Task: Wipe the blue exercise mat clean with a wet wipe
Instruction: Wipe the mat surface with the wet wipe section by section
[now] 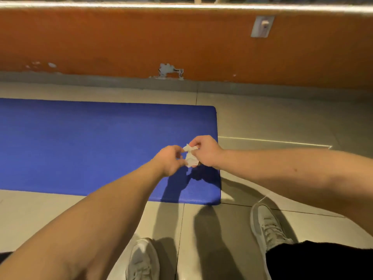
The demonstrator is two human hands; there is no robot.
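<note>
- The mat (90,146) is a flat blue rectangle with a fine, slightly grainy foam-like face and rounded corners.
- It lies on the floor (272,122). Its long axis runs left to right across the view, parallel to the wall (121,43). The right short end is in view, and the left end runs out of the frame.
- The wipe (190,157) is white, thin and crumpled into a small wrinkled wad, with one loose corner sticking up. It is held in the air over the right end of the mat, near its short edge.
- The left hand (169,160) pinches the wipe's left side between thumb and curled fingers.
- The right hand (205,151) grips the wipe's top and right side, fingers bent round it. Both forearms are bare.
- The floor is pale, glossy square tile with thin dark joints.
- The wall is matt orange with chipped patches showing white, and a white socket (262,26) is set high on the right.
- Two pale grey lace-up shoes (268,225) stand on the tile in front of the mat.
</note>
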